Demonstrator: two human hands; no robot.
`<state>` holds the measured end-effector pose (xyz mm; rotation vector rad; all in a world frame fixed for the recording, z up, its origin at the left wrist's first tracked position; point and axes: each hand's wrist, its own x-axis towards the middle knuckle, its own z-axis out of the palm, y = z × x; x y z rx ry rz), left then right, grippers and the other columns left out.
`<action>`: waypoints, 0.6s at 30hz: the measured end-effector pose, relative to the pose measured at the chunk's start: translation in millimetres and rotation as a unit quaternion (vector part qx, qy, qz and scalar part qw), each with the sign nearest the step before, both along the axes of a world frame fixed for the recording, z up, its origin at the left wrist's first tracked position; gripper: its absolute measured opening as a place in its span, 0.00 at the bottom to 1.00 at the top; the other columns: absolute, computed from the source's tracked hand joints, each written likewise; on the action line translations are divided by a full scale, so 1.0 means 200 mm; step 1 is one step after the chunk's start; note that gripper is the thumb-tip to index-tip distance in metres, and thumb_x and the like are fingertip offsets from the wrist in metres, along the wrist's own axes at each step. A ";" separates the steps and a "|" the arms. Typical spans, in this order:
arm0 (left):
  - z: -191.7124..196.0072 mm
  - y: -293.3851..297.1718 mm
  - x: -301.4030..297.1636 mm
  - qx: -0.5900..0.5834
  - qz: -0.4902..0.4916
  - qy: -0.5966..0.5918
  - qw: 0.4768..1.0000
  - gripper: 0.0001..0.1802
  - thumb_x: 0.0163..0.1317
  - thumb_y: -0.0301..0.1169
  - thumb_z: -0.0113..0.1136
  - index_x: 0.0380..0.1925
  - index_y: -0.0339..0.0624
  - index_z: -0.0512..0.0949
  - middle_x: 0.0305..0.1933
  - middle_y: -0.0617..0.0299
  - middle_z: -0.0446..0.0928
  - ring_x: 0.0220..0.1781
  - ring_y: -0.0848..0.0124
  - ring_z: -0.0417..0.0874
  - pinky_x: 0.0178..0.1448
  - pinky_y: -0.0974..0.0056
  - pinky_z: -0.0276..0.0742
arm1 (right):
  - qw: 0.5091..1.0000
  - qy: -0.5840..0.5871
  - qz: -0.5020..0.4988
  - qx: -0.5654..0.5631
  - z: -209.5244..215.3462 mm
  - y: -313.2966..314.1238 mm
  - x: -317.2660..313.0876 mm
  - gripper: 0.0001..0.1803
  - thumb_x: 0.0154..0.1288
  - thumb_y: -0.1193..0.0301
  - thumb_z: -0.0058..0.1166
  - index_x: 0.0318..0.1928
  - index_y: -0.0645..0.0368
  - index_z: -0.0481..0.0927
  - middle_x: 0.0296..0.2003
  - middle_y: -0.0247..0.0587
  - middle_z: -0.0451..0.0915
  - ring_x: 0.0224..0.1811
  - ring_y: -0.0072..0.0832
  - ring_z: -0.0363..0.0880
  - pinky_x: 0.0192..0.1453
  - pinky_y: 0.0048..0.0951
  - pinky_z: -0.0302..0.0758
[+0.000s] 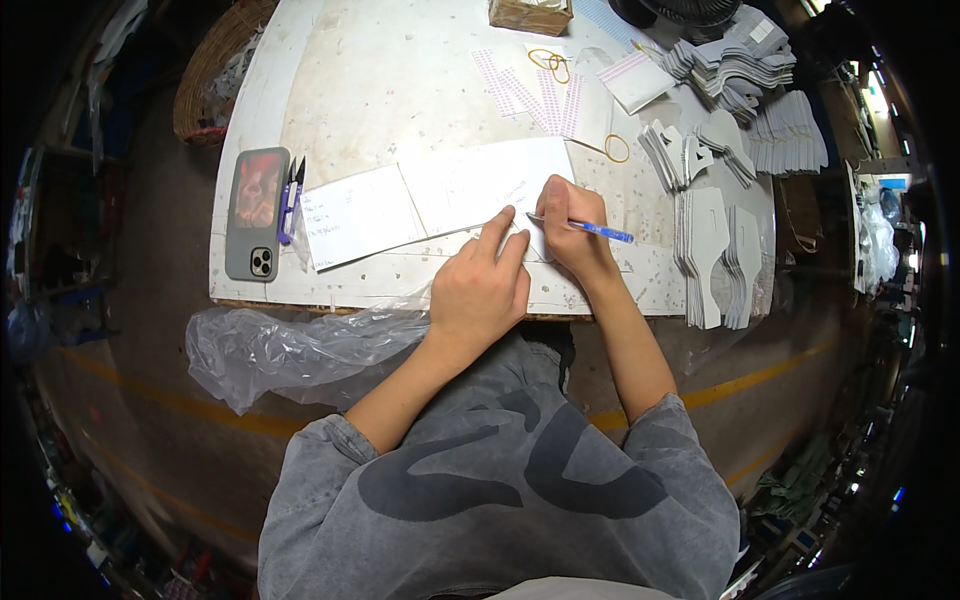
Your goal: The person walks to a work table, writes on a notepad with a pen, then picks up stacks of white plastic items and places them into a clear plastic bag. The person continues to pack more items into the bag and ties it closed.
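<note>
The right hand (575, 232) is gripping a blue pen (606, 232), its tip pointing at the white paper (465, 185) that is lying near the front edge of the desk (345, 90). The left hand (478, 285) is grasping nothing; its fingertips are resting on the sheet, probably steadying it. The phone (263, 205) and purple snips (287, 215) are lying leftward, seemingly staying out of the pen's way.
</note>
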<state>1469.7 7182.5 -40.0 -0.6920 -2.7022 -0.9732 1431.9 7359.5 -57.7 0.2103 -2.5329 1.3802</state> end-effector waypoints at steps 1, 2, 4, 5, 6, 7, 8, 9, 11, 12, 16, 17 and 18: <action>0.00 0.00 0.00 0.000 0.000 0.000 1.000 0.14 0.58 0.27 0.64 0.46 0.46 0.84 0.61 0.59 0.81 0.42 0.63 0.89 0.43 0.61 0.85 | 1.000 0.002 -0.003 -0.002 0.00 0.00 0.00 0.28 0.86 0.62 0.39 0.26 0.65 0.73 0.19 0.42 0.74 0.21 0.28 0.71 0.29 0.33 0.69; 0.00 0.00 0.00 0.000 -0.001 -0.002 1.000 0.14 0.58 0.27 0.64 0.46 0.46 0.84 0.61 0.59 0.81 0.42 0.63 0.89 0.43 0.61 0.85 | 1.000 0.002 -0.004 0.002 0.00 0.00 0.00 0.28 0.86 0.62 0.39 0.26 0.65 0.73 0.19 0.42 0.74 0.21 0.28 0.71 0.30 0.33 0.69; 0.00 0.00 0.00 0.000 -0.004 -0.004 1.000 0.14 0.58 0.27 0.64 0.46 0.46 0.84 0.61 0.59 0.81 0.42 0.62 0.89 0.43 0.60 0.85 | 1.000 0.002 -0.006 0.011 0.01 -0.02 0.00 0.28 0.86 0.62 0.39 0.26 0.64 0.73 0.19 0.42 0.74 0.21 0.29 0.71 0.30 0.33 0.70; -0.01 0.00 0.00 0.001 -0.003 -0.004 1.000 0.14 0.58 0.27 0.64 0.46 0.46 0.84 0.61 0.59 0.81 0.42 0.62 0.89 0.43 0.60 0.85 | 1.000 0.002 -0.007 0.012 0.01 -0.01 0.00 0.28 0.86 0.62 0.39 0.26 0.64 0.73 0.19 0.42 0.74 0.21 0.29 0.71 0.30 0.33 0.70; -0.01 0.00 0.00 0.002 -0.003 -0.003 1.000 0.14 0.58 0.27 0.64 0.46 0.46 0.84 0.61 0.59 0.81 0.42 0.62 0.89 0.43 0.60 0.85 | 1.000 0.001 -0.007 0.014 0.01 -0.01 0.00 0.28 0.86 0.62 0.39 0.26 0.64 0.73 0.19 0.42 0.74 0.21 0.29 0.71 0.30 0.33 0.70; 0.00 0.00 0.00 0.003 -0.003 -0.003 1.000 0.14 0.58 0.27 0.64 0.46 0.46 0.84 0.61 0.58 0.81 0.42 0.62 0.89 0.43 0.60 0.85 | 1.000 0.000 -0.008 0.015 0.01 0.00 0.00 0.28 0.86 0.62 0.39 0.26 0.64 0.73 0.20 0.42 0.74 0.21 0.29 0.71 0.30 0.33 0.70; 0.00 0.00 0.00 0.002 -0.003 -0.003 1.000 0.14 0.58 0.27 0.64 0.46 0.46 0.84 0.61 0.58 0.82 0.42 0.62 0.89 0.43 0.60 0.85 | 1.000 0.001 -0.009 0.010 0.01 0.00 0.00 0.28 0.86 0.62 0.39 0.26 0.64 0.73 0.19 0.42 0.74 0.21 0.29 0.71 0.30 0.33 0.70; 0.00 0.00 0.00 0.001 -0.002 -0.003 1.000 0.14 0.58 0.27 0.64 0.46 0.46 0.84 0.61 0.58 0.82 0.42 0.62 0.89 0.43 0.60 0.85 | 1.000 0.001 -0.010 0.006 0.01 -0.01 0.00 0.28 0.86 0.62 0.39 0.26 0.64 0.73 0.19 0.43 0.74 0.21 0.29 0.71 0.30 0.33 0.70; 0.00 0.00 0.00 -0.001 -0.003 -0.003 1.000 0.14 0.58 0.27 0.64 0.46 0.46 0.84 0.61 0.59 0.82 0.42 0.62 0.89 0.43 0.60 0.85 | 1.000 0.004 -0.012 0.003 0.01 -0.01 0.00 0.28 0.86 0.62 0.39 0.26 0.64 0.73 0.19 0.43 0.74 0.21 0.29 0.71 0.30 0.33 0.70; 0.00 0.00 0.00 -0.002 -0.003 -0.003 1.000 0.14 0.58 0.27 0.64 0.46 0.46 0.84 0.61 0.59 0.82 0.42 0.62 0.89 0.43 0.60 0.85 | 1.000 0.006 -0.013 0.006 0.01 -0.01 0.00 0.28 0.86 0.63 0.39 0.26 0.64 0.73 0.19 0.42 0.74 0.21 0.29 0.72 0.30 0.33 0.70; 0.00 0.00 0.00 0.008 -0.002 -0.002 1.000 0.14 0.58 0.27 0.64 0.46 0.46 0.84 0.61 0.59 0.82 0.42 0.62 0.89 0.43 0.61 0.85 | 1.000 0.012 -0.014 0.003 0.00 0.00 0.00 0.27 0.86 0.63 0.40 0.26 0.64 0.73 0.19 0.42 0.74 0.21 0.30 0.72 0.30 0.33 0.70; 0.00 0.00 0.00 0.005 -0.001 -0.001 1.000 0.14 0.58 0.27 0.64 0.46 0.46 0.84 0.61 0.59 0.82 0.42 0.62 0.89 0.43 0.61 0.85 | 1.000 0.011 -0.012 0.002 0.00 0.00 0.00 0.27 0.86 0.63 0.39 0.25 0.64 0.73 0.19 0.42 0.74 0.21 0.30 0.72 0.30 0.33 0.70; 0.00 0.00 0.00 0.001 -0.001 0.000 1.000 0.14 0.58 0.27 0.64 0.45 0.46 0.85 0.60 0.59 0.82 0.42 0.62 0.89 0.43 0.61 0.85 | 1.000 0.010 -0.009 0.001 0.01 0.00 0.00 0.27 0.86 0.63 0.39 0.25 0.64 0.73 0.19 0.42 0.74 0.21 0.30 0.72 0.30 0.33 0.70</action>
